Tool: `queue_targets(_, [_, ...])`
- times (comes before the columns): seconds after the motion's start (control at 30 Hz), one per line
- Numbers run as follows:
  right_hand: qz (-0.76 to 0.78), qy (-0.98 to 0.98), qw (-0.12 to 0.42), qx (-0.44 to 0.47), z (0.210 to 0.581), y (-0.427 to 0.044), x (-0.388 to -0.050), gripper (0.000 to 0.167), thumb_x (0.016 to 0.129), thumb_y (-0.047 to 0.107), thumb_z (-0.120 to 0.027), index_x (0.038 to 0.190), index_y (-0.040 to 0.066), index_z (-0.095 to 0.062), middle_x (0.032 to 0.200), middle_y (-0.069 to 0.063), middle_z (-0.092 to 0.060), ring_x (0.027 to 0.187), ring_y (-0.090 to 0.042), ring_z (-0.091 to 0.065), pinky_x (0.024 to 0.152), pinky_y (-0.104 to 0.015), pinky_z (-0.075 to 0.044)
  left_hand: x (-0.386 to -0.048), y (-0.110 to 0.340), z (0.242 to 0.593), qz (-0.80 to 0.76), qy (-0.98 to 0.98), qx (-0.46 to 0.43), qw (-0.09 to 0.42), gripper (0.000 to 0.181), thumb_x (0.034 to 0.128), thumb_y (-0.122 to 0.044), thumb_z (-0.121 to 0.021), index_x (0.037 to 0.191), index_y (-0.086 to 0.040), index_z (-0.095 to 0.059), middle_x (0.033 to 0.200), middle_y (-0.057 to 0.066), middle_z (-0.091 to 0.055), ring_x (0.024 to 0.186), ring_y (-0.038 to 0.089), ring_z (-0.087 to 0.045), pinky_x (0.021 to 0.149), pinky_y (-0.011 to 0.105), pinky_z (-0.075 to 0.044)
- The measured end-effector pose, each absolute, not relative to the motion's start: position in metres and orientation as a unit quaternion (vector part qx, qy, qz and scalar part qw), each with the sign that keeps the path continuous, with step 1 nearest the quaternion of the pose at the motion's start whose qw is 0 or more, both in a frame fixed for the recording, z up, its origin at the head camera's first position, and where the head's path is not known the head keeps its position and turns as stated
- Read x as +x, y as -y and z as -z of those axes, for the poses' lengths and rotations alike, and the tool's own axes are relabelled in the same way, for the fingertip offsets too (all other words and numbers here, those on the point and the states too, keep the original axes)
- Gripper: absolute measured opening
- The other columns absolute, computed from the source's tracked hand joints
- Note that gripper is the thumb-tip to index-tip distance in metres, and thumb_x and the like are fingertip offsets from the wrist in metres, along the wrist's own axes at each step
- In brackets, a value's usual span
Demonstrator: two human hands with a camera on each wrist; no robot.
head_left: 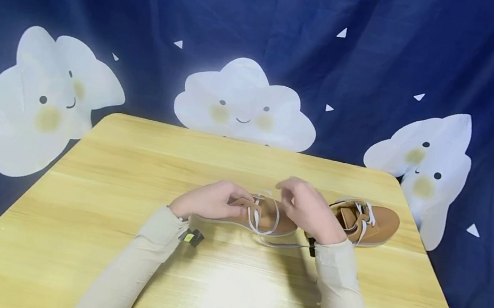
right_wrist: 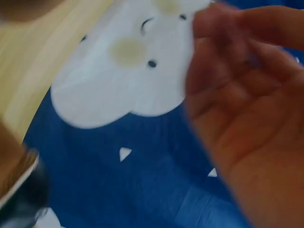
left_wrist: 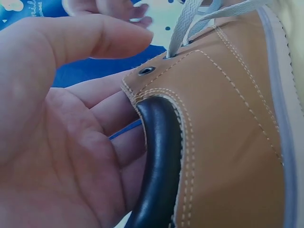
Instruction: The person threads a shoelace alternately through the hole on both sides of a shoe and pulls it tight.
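Tan stitched shoe (left_wrist: 223, 111) — flat white laces (left_wrist: 183, 27)

I'm scanning the left wrist view, and there, upper left of the frame, I catch a small scrap of pale, script-like lettering (left_wrist: 33, 8) on the blue cloth (left_wrist: 88, 71)! Too small and soft, though; I can't make out a word. Across to the head and right wrist views: no text, brand or number I can read.
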State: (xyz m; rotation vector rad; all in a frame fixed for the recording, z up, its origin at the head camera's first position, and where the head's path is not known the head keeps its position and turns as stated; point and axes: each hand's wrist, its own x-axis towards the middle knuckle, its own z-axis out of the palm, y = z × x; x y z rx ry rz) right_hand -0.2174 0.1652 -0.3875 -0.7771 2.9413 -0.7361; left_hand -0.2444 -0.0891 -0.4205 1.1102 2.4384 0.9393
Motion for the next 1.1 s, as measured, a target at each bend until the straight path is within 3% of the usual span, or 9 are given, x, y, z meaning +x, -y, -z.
queue_targets(0.03, [0.223, -0.945, 0.023, -0.237, 0.389, -0.169, -0.219, 0.031, 0.095, 0.001, -0.063, 0.126, -0.002, -0.068, 0.118, -0.016, -0.072, 0.104, -0.028, -0.069, 0.093, -0.046, -0.058, -0.245, 0.089, 0.421, -0.324, -0.851, 0.385, 0.149, 0.033, 0.1013, -0.019, -0.062, 0.133, -0.013, -0.069, 0.115, 0.003, -0.075, 0.048, 0.005, -0.037, 0.055, 0.023, -0.042])
queue_targets(0.1, [0.198, -0.952, 0.084, -0.220, 0.394, -0.174, -0.221, 0.035, 0.089, -0.002, -0.067, 0.125, -0.004, -0.066, 0.117, -0.019, -0.071, 0.103, -0.032, -0.067, 0.089, -0.046, -0.057, -0.245, 0.089, 0.421, -0.325, -0.854, 0.380, 0.146, 0.035, 0.1011, -0.018, -0.062, 0.134, -0.010, -0.068, 0.119, 0.005, -0.075, 0.049, 0.007, -0.039, 0.058, 0.025, -0.045])
queue_targets(0.17, [0.174, -0.953, 0.143, -0.204, 0.402, -0.175, -0.224, 0.039, 0.083, 0.001, -0.077, 0.120, -0.002, -0.067, 0.113, -0.016, -0.072, 0.101, -0.029, -0.067, 0.086, -0.043, -0.058, -0.244, 0.089, 0.421, -0.330, -0.856, 0.370, 0.144, 0.037, 0.1010, -0.019, -0.061, 0.136, -0.008, -0.067, 0.128, 0.007, -0.073, 0.061, 0.008, -0.055, 0.071, 0.027, -0.054])
queue_targets(0.27, [0.165, -0.949, 0.190, -0.187, 0.411, -0.172, -0.228, 0.040, 0.073, 0.002, -0.087, 0.107, 0.003, -0.067, 0.100, -0.008, -0.070, 0.088, -0.022, -0.063, 0.077, -0.037, -0.055, -0.243, 0.089, 0.420, -0.356, -0.853, 0.355, 0.141, 0.040, 0.1004, -0.019, -0.061, 0.138, -0.005, -0.065, 0.137, 0.012, -0.069, 0.097, 0.020, -0.073, 0.095, 0.037, -0.059])
queue_targets(0.33, [0.164, -0.951, 0.192, -0.179, 0.415, -0.169, -0.228, 0.044, 0.070, 0.003, -0.091, 0.106, 0.004, -0.067, 0.100, -0.007, -0.070, 0.089, -0.021, -0.063, 0.079, -0.037, -0.056, -0.243, 0.090, 0.419, -0.379, -0.847, 0.347, 0.138, 0.040, 0.1003, -0.019, -0.061, 0.138, -0.005, -0.064, 0.140, 0.012, -0.067, 0.122, 0.026, -0.069, 0.107, 0.043, -0.055])
queue_targets(0.53, [0.152, -0.958, 0.175, -0.170, 0.419, -0.164, -0.229, 0.047, 0.066, 0.001, -0.092, 0.104, 0.003, -0.065, 0.100, -0.009, -0.069, 0.090, -0.023, -0.063, 0.082, -0.039, -0.056, -0.245, 0.088, 0.419, -0.424, -0.831, 0.333, 0.136, 0.040, 0.1003, -0.018, -0.064, 0.138, -0.005, -0.064, 0.136, 0.011, -0.070, 0.126, 0.027, -0.068, 0.109, 0.044, -0.053])
queue_targets(0.8, [0.143, -0.960, 0.175, -0.167, 0.421, -0.162, -0.229, 0.051, 0.070, 0.006, -0.092, 0.112, 0.000, -0.064, 0.108, -0.013, -0.070, 0.099, -0.026, -0.066, 0.087, -0.041, -0.057, -0.241, 0.089, 0.408, -0.497, -0.801, 0.299, 0.150, 0.047, 0.1007, -0.019, -0.063, 0.146, -0.007, -0.057, 0.140, 0.017, -0.067, 0.126, 0.030, -0.067, 0.099, 0.037, -0.059])
queue_targets(1.1, [0.131, -0.960, 0.177, -0.171, 0.420, -0.162, -0.229, 0.043, 0.070, 0.007, -0.092, 0.102, 0.003, -0.063, 0.098, -0.009, -0.068, 0.089, -0.022, -0.062, 0.082, -0.039, -0.055, -0.233, 0.091, 0.395, -0.554, -0.767, 0.286, 0.152, 0.049, 0.1021, -0.023, -0.065, 0.148, -0.011, -0.055, 0.142, 0.013, -0.066, 0.129, 0.024, -0.066, 0.103, 0.034, -0.057])
